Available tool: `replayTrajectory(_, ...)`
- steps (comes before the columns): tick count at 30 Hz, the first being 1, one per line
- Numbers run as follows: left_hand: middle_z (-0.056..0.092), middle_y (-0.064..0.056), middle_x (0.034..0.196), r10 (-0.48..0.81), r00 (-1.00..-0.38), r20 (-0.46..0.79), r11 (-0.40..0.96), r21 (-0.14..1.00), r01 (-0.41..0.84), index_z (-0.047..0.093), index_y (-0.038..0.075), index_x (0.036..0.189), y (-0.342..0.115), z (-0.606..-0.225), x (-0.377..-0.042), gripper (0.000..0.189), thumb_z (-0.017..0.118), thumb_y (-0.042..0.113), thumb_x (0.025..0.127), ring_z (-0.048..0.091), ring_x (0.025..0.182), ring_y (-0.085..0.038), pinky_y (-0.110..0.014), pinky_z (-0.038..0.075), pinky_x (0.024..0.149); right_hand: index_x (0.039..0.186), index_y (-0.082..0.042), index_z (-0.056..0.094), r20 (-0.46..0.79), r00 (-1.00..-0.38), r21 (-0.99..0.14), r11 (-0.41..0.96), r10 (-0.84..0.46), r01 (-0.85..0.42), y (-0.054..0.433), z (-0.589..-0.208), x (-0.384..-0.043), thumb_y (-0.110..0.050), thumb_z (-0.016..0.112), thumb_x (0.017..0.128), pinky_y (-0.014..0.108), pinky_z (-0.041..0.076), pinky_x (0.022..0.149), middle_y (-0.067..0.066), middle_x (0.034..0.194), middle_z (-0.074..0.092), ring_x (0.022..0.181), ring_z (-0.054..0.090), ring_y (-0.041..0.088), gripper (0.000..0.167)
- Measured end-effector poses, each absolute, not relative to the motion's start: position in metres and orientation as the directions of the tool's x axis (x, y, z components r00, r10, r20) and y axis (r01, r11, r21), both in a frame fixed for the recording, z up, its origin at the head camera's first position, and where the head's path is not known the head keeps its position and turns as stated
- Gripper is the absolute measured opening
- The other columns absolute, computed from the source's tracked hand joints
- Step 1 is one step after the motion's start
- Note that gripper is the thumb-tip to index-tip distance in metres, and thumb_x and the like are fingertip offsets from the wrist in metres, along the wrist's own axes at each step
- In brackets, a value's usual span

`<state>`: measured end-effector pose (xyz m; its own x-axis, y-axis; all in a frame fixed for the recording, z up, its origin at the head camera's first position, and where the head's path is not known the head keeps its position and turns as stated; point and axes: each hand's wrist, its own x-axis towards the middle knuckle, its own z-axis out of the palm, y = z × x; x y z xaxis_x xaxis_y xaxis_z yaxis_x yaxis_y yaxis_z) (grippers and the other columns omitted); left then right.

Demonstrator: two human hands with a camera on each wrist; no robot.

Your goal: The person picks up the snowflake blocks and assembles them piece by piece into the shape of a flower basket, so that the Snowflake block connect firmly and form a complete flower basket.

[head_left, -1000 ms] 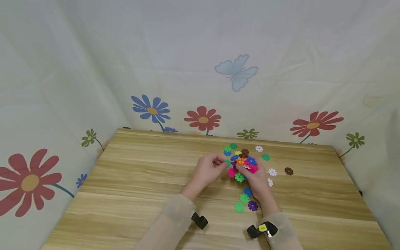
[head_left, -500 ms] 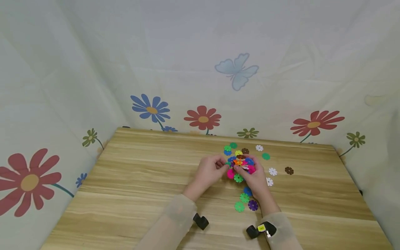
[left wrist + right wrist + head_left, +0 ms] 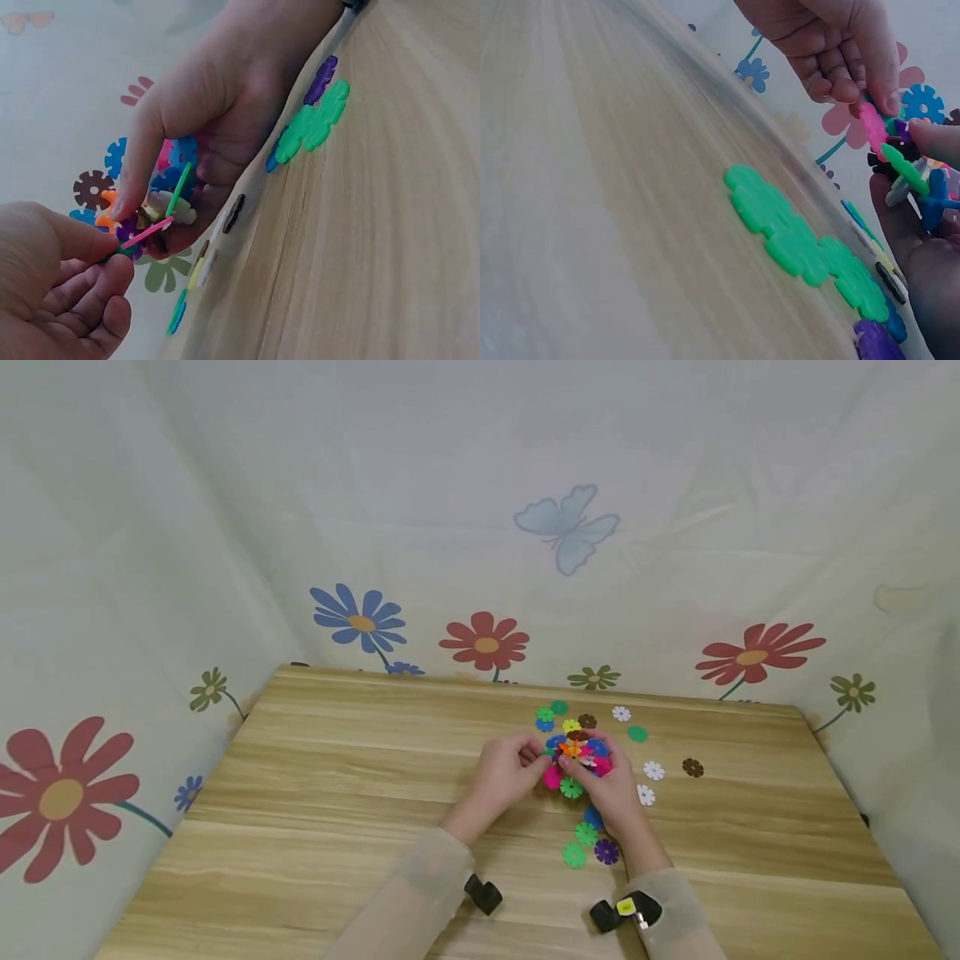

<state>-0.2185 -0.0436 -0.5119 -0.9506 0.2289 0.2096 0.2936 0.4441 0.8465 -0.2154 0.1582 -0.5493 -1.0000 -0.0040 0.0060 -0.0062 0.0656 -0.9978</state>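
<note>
In the head view my right hand (image 3: pixel 617 789) holds a ball-like cluster of interlocked notched plastic discs (image 3: pixel 573 750), in pink, blue, orange, green, brown, white and purple. Its thumb lies across the near side of the cluster. My left hand (image 3: pixel 506 772) is at the cluster's left side. Thumb and index finger there pinch a dark green disc (image 3: pixel 891 124), which touches the cluster; the left fingers largely cover it. Beside that pinch, a pink disc (image 3: pixel 147 232) of the cluster stands edge-on in the left wrist view. Whether the green disc is slotted in cannot be seen.
Loose discs lie on the wooden table (image 3: pixel 360 777): green (image 3: pixel 574 855), purple (image 3: pixel 606 852) and blue ones nearer me, white (image 3: pixel 653 770) and brown (image 3: pixel 693 767) ones to the right, several more behind the cluster. A flower-printed curtain (image 3: pixel 420 527) stands behind the table.
The cluster has turned slightly and shifted a little left towards my left hand. The green disc, seen more plainly a second ago, is now mostly covered. Both hands keep their hold.
</note>
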Motion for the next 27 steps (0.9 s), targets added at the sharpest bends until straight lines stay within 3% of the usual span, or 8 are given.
replayTrajectory(11,0.071,0.005,0.084,0.193,-0.962,0.191,0.43,0.865,0.258,0.075,0.011,0.097,-0.047,-0.512,-0.219,0.009,0.078,0.018,0.102,0.064,0.071,-0.007,-0.024,0.057,0.065,0.152,-0.004,0.05,-0.012,-0.999,-0.998,-0.054,-0.036,0.014,0.158,-0.548,-0.215,-0.012,0.077,0.103,0.024,0.057,0.1,0.016,0.143,0.063,0.119,0.068,0.013,0.057)
replayTrajectory(19,0.071,0.004,0.083,0.152,-0.971,0.184,0.368,0.901,0.229,0.078,0.011,0.097,-0.055,-0.507,-0.223,0.009,0.077,0.019,0.102,0.066,0.073,-0.011,-0.026,0.057,0.065,0.162,-0.01,0.04,-0.048,-0.99,-0.997,-0.061,-0.13,0.057,0.162,-0.548,-0.215,-0.009,0.077,0.102,0.025,0.055,0.104,0.018,0.15,0.06,0.122,0.068,0.011,0.07)
replayTrajectory(22,0.072,0.004,0.083,0.16,-0.972,0.171,0.352,0.91,0.218,0.078,0.011,0.097,-0.057,-0.505,-0.224,0.01,0.077,0.019,0.103,0.067,0.072,-0.013,-0.026,0.057,0.064,0.161,-0.008,0.04,-0.046,-0.988,-0.994,-0.092,-0.144,0.059,0.163,-0.548,-0.215,-0.008,0.075,0.103,0.026,0.056,0.103,0.012,0.145,0.065,0.121,0.069,0.012,0.067)
replayTrajectory(27,0.073,0.003,0.084,0.188,-0.972,0.138,0.322,0.927,0.193,0.077,0.009,0.099,-0.058,-0.503,-0.222,0.011,0.076,0.019,0.104,0.073,0.07,-0.022,-0.028,0.058,0.06,0.154,0.001,0.047,-0.046,-0.991,-0.983,-0.169,-0.127,0.067,0.165,-0.548,-0.214,-0.003,0.07,0.104,0.025,0.059,0.097,-0.004,0.123,0.074,0.11,0.071,0.009,0.055)
